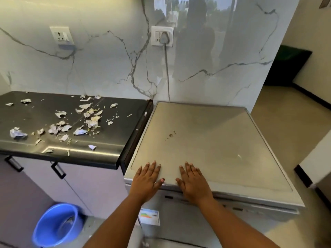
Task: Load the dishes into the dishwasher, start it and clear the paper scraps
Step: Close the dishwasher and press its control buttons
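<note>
Both the left hand (147,178) and right hand (193,179) lie flat, fingers straight, on the dishwasher (206,140) top's front edge, beside the black countertop (111,149) strewn with paper scraps (89,119).

Across the top of the frame runs a glossy marble-look wall (107,68), white with grey veins, and at top centre it catches a bright, blurred reflection of daylight and trees. Upper left, there's a white socket (61,35). Centre top, a second socket (162,36) has a grey plug in it, its cable (167,72) dropping straight down the wall. On the left, a black countertop (35,119) shines along its front edge, above pale cabinet doors (86,185) with black handles (58,170). Lower left, a blue bucket (57,224) stands on the floor. Over on the right, beige floor (286,122) runs back to a cream wall (313,51) with black skirting (311,96), beside a dark shape (286,67) that's hard to make out.
</note>
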